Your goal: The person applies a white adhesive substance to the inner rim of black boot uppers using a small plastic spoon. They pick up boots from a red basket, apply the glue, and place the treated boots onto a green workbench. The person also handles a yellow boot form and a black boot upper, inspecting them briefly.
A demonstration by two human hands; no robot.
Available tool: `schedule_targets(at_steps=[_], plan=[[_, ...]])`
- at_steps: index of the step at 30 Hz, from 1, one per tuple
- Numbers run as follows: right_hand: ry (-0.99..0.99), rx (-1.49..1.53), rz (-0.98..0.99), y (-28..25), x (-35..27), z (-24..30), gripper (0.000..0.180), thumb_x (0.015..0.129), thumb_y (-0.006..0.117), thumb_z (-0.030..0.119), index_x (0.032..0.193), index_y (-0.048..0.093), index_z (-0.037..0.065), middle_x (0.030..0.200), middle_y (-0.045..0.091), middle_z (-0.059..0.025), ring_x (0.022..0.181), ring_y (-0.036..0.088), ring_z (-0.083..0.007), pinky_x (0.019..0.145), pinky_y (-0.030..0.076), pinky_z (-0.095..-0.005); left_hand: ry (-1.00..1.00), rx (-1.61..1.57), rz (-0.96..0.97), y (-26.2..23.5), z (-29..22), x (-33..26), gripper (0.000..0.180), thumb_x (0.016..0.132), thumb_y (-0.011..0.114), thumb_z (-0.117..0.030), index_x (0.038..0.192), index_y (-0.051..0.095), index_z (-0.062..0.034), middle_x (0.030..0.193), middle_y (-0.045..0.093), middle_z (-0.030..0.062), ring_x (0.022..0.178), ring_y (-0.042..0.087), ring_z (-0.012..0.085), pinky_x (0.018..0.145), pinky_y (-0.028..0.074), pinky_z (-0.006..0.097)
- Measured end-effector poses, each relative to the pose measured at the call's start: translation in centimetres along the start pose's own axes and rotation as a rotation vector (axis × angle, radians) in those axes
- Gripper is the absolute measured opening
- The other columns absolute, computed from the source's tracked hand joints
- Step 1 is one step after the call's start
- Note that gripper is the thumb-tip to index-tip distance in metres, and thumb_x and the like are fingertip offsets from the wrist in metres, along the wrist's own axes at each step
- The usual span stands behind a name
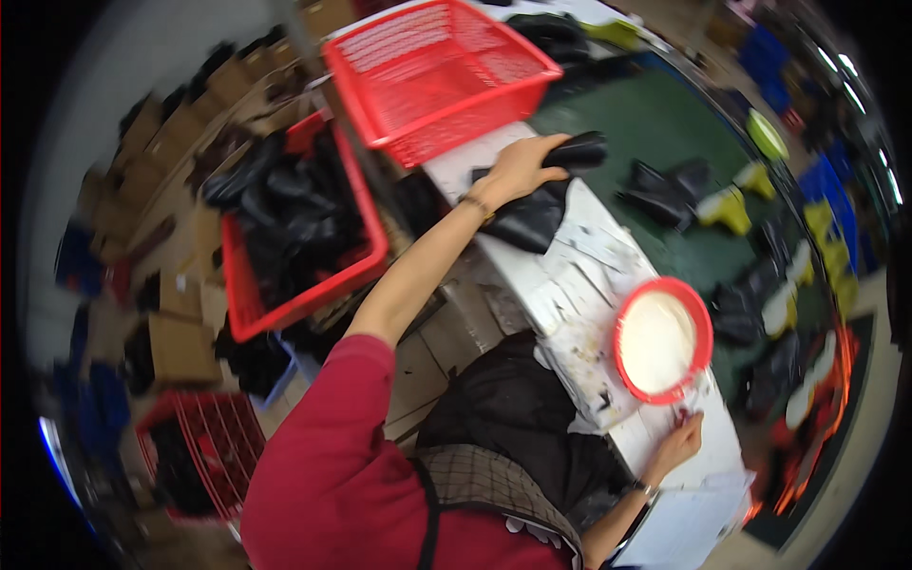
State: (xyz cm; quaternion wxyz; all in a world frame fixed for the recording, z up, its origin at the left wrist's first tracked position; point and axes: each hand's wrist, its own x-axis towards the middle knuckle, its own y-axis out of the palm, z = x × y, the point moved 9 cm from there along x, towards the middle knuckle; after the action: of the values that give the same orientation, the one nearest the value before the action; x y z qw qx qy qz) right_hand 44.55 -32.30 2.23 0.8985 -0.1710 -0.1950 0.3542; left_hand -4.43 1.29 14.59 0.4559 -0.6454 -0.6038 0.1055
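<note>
Black rubber boot (546, 195) lies on the paper-covered white bench (579, 285), and our left hand (521, 168) has its fingers wrapped over the boot's upper part, curled down and closed on the dark material. From that hand our bare left forearm runs back to a red sleeve. Farther along the bench from the boot sits a red bowl (662, 339) with a pale, creamy filling, and just past the bowl our right hand (677, 439) rests flat on the paper, fingers close together and holding nothing that we can make out. Behind the boot, an empty red mesh basket (439, 71) stands tilted at the bench end; beside it, a second red crate (294, 223) is heaped with more black boots. Across the bench from the boot, a green conveyor surface (665, 123) carries black and yellow boots (727, 204).
</note>
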Motion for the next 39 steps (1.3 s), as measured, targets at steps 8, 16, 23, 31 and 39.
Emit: schedule_targets(at_steps=[8,16,23,31,39], plan=[[-0.041,0.046,-0.027,0.5,-0.2,-1.7,0.049,0.111,0.048,0.035,0.136,0.062,-0.004,0.101,0.074,-0.012,0.081,0.06,-0.0136,0.072,0.05,-0.0266,0.298,0.231,-0.347,-11.5,-4.5,-4.0,0.033,0.085,0.071,-0.007,0.118,0.073,-0.0108,0.109,0.072,0.0105,0.102,0.067,0.0324,0.091,0.052,0.043],[0.026,0.056,0.017,1.0,-0.3,-1.5,0.048,0.111,0.047,0.036,0.124,0.065,-0.007,0.098,0.073,-0.0111,0.084,0.061,-0.0151,0.075,0.05,-0.0281,-0.777,0.982,-0.754,-33.3,10.0,-26.1,0.047,0.087,0.072,-0.025,0.131,0.063,-0.0104,0.121,0.068,0.0184,0.116,0.063,0.0363,0.097,0.051,0.047],[0.028,0.061,0.015,1.2,-0.9,0.2,0.053,0.111,0.046,0.038,0.1,0.07,-0.008,0.085,0.067,-0.0054,0.076,0.052,-0.0134,0.069,0.045,-0.029,-0.972,0.68,-0.557,-33.4,14.8,-33.5,0.046,0.088,0.072,-0.03,0.129,0.067,-0.0093,0.094,0.078,0.0141,0.1,0.072,0.0352,0.091,0.055,0.046],[-0.071,0.044,0.086,1.7,-0.7,0.5,0.05,0.112,0.044,0.035,0.094,0.068,-0.005,0.08,0.063,-0.0028,0.07,0.048,-0.0101,0.063,0.042,-0.026,-1.115,0.962,0.107,-23.2,18.5,-28.4,0.077,0.076,0.082,-0.039,0.144,0.054,-0.0189,0.115,0.073,0.0186,0.107,0.071,0.0396,0.09,0.057,0.051],[-0.101,-0.015,0.078,1.1,-1.2,1.7,0.047,0.112,0.043,0.032,0.088,0.063,-0.003,0.077,0.062,-0.0031,0.071,0.05,-0.0097,0.063,0.041,-0.0268,-0.707,0.907,-0.449,-31.8,3.6,-25.1,0.047,0.08,0.056,-0.003,0.12,0.076,-0.0198,0.111,0.074,0.0185,0.094,0.073,0.0345,0.088,0.056,0.042]])
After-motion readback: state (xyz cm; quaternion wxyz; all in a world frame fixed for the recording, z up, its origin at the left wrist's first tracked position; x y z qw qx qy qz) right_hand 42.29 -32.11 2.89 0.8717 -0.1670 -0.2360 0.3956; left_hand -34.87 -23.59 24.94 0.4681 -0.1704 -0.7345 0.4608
